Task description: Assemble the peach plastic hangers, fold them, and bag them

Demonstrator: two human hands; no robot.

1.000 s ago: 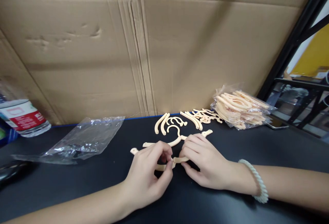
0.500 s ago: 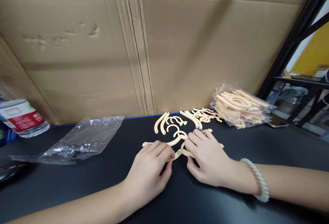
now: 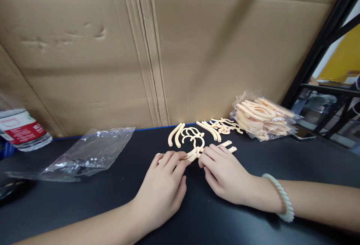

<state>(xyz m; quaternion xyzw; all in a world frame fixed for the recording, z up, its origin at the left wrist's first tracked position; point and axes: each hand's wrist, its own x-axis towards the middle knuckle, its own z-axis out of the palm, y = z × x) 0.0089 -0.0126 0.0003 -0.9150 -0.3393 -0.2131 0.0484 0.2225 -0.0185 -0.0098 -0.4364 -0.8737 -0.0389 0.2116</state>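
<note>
Two pairs of beige curved plastic arms, looking like folding clothes hanger pieces (image 3: 192,156), meet at the middle of the black table. My left hand (image 3: 165,177) is curled over the left arms with its fingers pressed on them; their outer ends are mostly covered. From the right, my right hand (image 3: 225,173) pinches close to the meeting point. Straight ends of the right-hand arms (image 3: 232,149) stick out beyond its knuckles. A curved hook (image 3: 203,142) rises behind the joint. Exactly how the pieces interlock is hidden by my fingers.
Loose beige arms (image 3: 179,135), more arms (image 3: 210,130) and small hooks (image 3: 225,125) lie behind my hands. At the right sits a clear bag of beige parts (image 3: 261,119). A plastic bag (image 3: 92,153) and a bottle (image 3: 24,130) are left; cardboard (image 3: 225,50) stands behind.
The near arms have moved away from me, up against the far ones. My right hand has shifted slightly left, and both hands keep hold of the pieces.
</note>
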